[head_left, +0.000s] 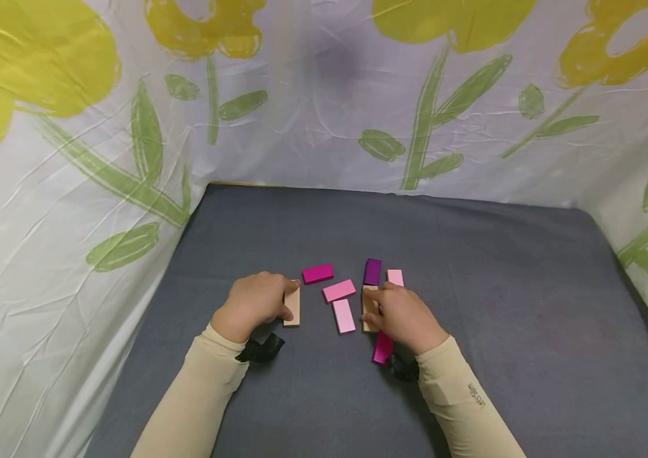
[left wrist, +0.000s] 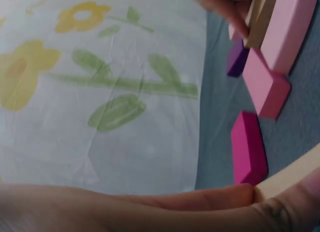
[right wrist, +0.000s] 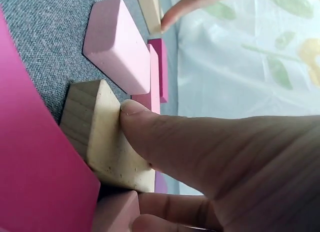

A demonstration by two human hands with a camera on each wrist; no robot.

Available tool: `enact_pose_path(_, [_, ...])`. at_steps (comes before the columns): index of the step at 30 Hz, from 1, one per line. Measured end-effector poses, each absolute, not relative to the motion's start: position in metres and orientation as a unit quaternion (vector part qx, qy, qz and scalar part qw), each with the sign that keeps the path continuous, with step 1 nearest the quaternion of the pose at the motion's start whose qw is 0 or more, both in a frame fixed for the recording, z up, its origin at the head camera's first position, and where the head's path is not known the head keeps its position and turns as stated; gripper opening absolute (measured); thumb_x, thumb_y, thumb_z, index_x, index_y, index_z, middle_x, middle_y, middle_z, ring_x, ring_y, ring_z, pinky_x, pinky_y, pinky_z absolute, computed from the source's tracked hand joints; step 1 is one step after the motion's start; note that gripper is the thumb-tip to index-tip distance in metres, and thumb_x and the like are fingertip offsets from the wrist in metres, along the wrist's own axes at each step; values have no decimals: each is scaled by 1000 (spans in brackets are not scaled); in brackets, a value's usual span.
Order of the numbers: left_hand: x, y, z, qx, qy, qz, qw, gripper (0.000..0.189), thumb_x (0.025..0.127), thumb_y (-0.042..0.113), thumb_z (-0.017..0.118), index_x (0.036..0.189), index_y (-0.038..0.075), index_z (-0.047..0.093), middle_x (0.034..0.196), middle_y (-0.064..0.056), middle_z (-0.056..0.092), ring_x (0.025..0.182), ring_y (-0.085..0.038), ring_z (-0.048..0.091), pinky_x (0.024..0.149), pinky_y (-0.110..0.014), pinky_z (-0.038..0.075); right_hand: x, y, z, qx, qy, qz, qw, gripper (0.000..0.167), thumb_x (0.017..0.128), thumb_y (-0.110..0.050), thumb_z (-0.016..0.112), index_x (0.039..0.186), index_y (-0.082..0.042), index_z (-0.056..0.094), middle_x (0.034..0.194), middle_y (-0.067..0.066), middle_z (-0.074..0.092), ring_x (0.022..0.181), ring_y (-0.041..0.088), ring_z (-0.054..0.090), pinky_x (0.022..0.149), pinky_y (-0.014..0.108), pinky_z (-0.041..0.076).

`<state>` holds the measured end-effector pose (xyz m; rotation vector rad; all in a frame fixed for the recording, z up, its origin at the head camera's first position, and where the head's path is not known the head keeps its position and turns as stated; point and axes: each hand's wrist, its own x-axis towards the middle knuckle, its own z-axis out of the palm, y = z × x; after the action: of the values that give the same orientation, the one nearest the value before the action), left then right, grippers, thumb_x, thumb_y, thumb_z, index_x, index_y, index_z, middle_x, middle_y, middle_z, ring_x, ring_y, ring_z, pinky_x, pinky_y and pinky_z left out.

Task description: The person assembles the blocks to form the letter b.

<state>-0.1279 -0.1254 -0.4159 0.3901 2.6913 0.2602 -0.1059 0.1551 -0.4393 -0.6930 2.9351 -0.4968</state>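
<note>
In the head view my left hand (head_left: pixel 252 302) pinches a plain wooden block (head_left: pixel 293 308) between thumb and fingers at the left of the group. The same pale block (left wrist: pixel 290 174) shows at the lower right in the left wrist view. My right hand (head_left: pixel 407 316) holds a second wooden block (head_left: pixel 369 323), its thumb (right wrist: pixel 150 127) on the block's face. Between the hands lie a magenta block (head_left: pixel 317 273), a pink block (head_left: pixel 338 291) and a light pink block (head_left: pixel 344 317). The right hand partly covers its block.
A purple block (head_left: pixel 372 271) stands beyond the right wooden block, beside a light pink block (head_left: pixel 395 277). Another magenta block (head_left: pixel 382 348) lies on the near side, under the right wrist. Dark grey cloth (head_left: pixel 501 305) covers the table, and a flower-printed curtain (head_left: pixel 324 114) hangs behind.
</note>
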Motion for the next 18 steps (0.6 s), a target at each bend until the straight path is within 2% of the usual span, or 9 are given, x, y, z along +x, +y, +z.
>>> enact_pose_path(4, [-134,-135,-418,124,958,127,224,68,91,31,84,153,28,58,136,-12,68,80,-18,56,59,-33,42,-105,154,-439,-215,962,-163,51,44,87,-22,88,126,-5,76,76,1,53,67,15,48,62,33,43])
enact_pose_path(5, [-135,-137,-420,120,956,140,230,68,91,32,84,154,29,56,128,-13,72,74,-17,54,58,-32,40,-105,153,-439,-213,962,-164,54,41,87,-22,88,123,-5,77,76,1,53,67,15,48,62,33,44])
enact_pose_path(7, [-139,-142,-424,114,949,170,241,69,93,31,83,155,29,54,123,-13,72,66,-17,50,57,-31,38,-105,152,-439,-208,962,-167,62,33,88,-22,87,115,-6,79,77,1,53,67,15,48,62,33,44])
enact_pose_path(9, [-144,-146,-428,114,941,197,248,70,93,30,82,157,28,52,133,-14,68,69,-17,50,60,-33,40,-105,151,-438,-205,961,-172,71,25,88,-21,87,106,-7,79,77,0,52,68,15,48,62,32,43])
enact_pose_path(11, [-148,-150,-432,114,933,227,256,71,94,28,82,158,28,50,140,-15,65,81,-20,57,70,-36,46,-104,151,-437,-202,960,-177,77,20,87,-21,88,98,-8,77,77,0,51,69,15,48,63,32,43])
enact_pose_path(12, [-149,-152,-433,116,930,236,257,71,94,27,81,158,27,50,151,-14,57,93,-22,58,78,-38,48,-104,151,-436,-201,960,-179,80,19,87,-21,88,96,-8,76,76,0,51,69,15,48,63,32,43])
enact_pose_path(14, [-152,-155,-436,121,925,249,260,71,96,26,80,159,28,48,162,-14,46,118,-26,54,93,-43,48,-103,150,-436,-196,960,-181,86,19,87,-21,88,94,-8,76,76,0,51,69,15,48,62,31,43])
enact_pose_path(16, [-155,-156,-440,124,921,258,263,71,97,26,78,161,28,45,164,-14,42,135,-30,50,107,-49,44,-102,150,-435,-190,960,-182,92,20,86,-21,88,94,-8,76,77,1,51,70,15,48,63,31,43])
enact_pose_path(18, [-157,-158,-443,133,919,263,263,70,99,25,75,162,27,43,164,-15,42,144,-34,46,112,-52,42,-102,149,-435,-185,960,-182,101,19,86,-21,89,93,-9,76,78,1,52,70,16,49,63,31,43])
